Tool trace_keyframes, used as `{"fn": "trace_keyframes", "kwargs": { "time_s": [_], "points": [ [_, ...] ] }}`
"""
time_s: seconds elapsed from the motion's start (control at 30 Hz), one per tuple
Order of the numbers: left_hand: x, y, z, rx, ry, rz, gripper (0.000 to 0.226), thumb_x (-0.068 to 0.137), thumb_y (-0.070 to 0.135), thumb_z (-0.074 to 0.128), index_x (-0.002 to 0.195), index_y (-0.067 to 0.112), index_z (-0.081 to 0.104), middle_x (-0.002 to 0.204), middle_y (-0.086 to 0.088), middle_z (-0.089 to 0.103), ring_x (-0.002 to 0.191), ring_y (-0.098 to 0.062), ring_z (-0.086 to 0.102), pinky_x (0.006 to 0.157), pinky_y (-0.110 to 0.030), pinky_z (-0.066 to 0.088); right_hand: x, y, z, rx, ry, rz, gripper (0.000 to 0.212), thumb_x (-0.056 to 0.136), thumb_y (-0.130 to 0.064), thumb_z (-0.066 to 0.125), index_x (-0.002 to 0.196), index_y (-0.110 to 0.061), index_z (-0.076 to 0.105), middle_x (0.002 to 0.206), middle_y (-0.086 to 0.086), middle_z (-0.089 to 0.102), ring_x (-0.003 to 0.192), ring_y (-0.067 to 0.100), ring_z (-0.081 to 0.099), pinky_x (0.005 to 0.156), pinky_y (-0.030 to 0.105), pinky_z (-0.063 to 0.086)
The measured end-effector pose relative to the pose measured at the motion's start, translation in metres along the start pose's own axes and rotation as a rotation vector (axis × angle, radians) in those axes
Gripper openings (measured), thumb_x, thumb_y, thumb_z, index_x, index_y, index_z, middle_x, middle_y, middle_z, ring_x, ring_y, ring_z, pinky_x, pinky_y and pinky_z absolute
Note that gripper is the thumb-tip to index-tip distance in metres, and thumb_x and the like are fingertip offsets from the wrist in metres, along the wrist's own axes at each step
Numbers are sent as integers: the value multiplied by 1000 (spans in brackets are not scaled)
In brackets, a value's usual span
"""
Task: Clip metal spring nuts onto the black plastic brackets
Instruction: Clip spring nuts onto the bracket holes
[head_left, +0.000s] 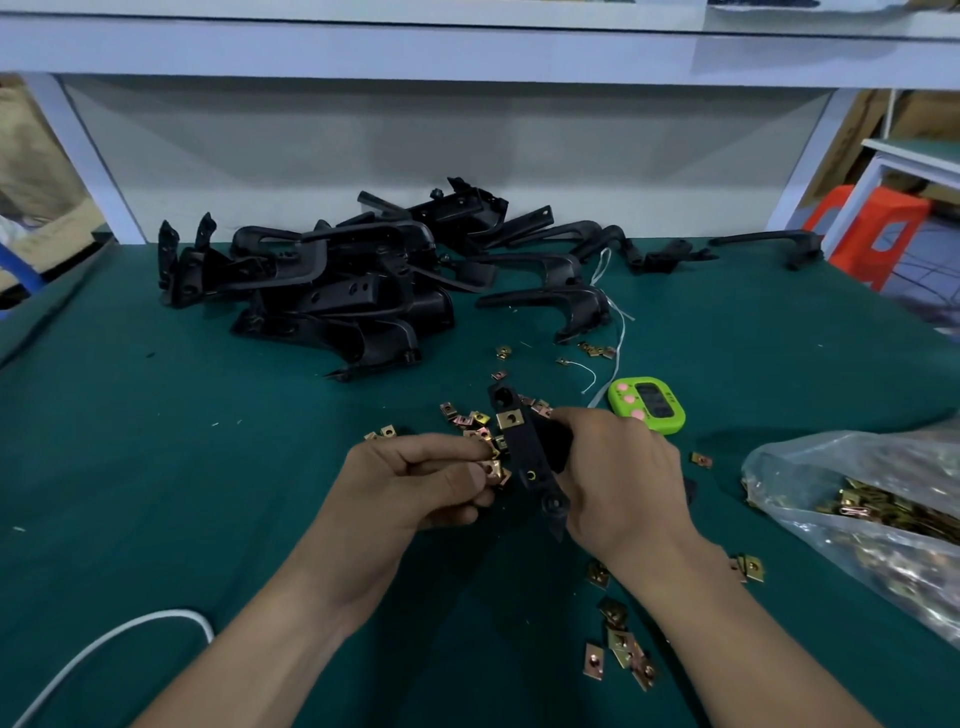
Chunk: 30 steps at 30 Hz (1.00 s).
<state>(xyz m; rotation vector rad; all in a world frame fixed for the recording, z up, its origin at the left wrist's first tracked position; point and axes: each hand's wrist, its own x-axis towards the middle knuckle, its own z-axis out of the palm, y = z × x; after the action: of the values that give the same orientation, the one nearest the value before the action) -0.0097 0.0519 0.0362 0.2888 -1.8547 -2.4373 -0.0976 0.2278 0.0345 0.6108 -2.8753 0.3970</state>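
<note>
Black bracket (524, 452) in right hand (623, 478) points away, lengthwise.

Right hand (618, 478) holds bracket (524, 452); left hand (415, 483) pinches nut (492, 470).

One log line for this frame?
right hand: grips bracket | left hand: pinches nut beside bracket | clipped nut: near bracket's far end | loose nuts: on mat

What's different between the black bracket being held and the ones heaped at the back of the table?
The held bracket is gripped in the right hand; the heaped brackets lie loose on the green mat. The held bracket has a clipped spring nut near its far end; I see none on the heaped brackets. The held bracket is alone; the heaped brackets overlap. Both are black plastic.
</note>
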Motion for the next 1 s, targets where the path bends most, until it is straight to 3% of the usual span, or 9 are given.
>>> {"fn": "trace_keyframes", "kwargs": {
  "time_s": [0.17, 0.37, 0.47, 0.63, 0.77, 0.87, 1.0],
  "points": [
    [-5, -2, 8, 2, -49, -28, 29, 62, 23, 84, 88, 11, 82, 81, -12, 75, 70, -16, 71, 60, -21, 55, -1, -4, 1, -21, -5, 21, 32, 73, -16, 67, 101, -31, 61, 84, -3, 68, 80, 31, 64, 62, 32, 37],
    [-6, -1, 10, 38, -55, -53, 26, 61, 24, 85, 83, 10, 81, 79, -15, 75, 64, -17, 69, 58, -21, 54, -1, -9, -3, -125, 10, 36, 35, 72, -17, 73, 99, -31, 57, 89, -4, 70, 84, 29, 67, 59, 31, 33],
    [-6, -1, 10, 54, -57, -61, 25, 60, 24, 86, 80, 10, 81, 77, -16, 75, 62, -17, 68, 56, -21, 54, -1, -11, -7, -155, 7, 25, 35, 70, -17, 73, 90, -30, 47, 89, -5, 69, 86, 27, 68, 58, 30, 30],
    [-7, 0, 8, 63, -43, -91, 23, 60, 18, 85, 76, 3, 80, 72, -18, 72, 56, -18, 66, 52, -21, 53, -4, -16, -9, -222, -15, -5, 36, 72, -31, 78, 97, -32, 52, 90, -7, 68, 86, 22, 68, 58, 29, 28],
    [-10, 0, 10, 34, -7, -100, 25, 55, 17, 86, 74, 3, 78, 71, -20, 71, 54, -19, 65, 50, -22, 52, -6, -20, -7, -259, -2, -39, 37, 76, -37, 75, 87, -29, 40, 88, -6, 65, 84, 22, 67, 59, 31, 26],
    [-14, 0, 13, -17, 24, -102, 37, 51, 19, 87, 85, 6, 80, 73, -19, 71, 55, -18, 65, 50, -22, 53, -6, -22, -5, -271, 12, -56, 30, 78, -35, 71, 88, -29, 43, 88, -6, 65, 84, 21, 67, 59, 31, 26],
    [-16, -2, 16, -19, -35, -57, 49, 59, 12, 95, 102, 28, 80, 78, -17, 74, 62, -17, 67, 56, -20, 53, -3, -19, -3, -229, -4, -101, 25, 79, -33, 68, 93, -30, 48, 90, -6, 65, 88, 21, 67, 58, 31, 29]
  ]
}}
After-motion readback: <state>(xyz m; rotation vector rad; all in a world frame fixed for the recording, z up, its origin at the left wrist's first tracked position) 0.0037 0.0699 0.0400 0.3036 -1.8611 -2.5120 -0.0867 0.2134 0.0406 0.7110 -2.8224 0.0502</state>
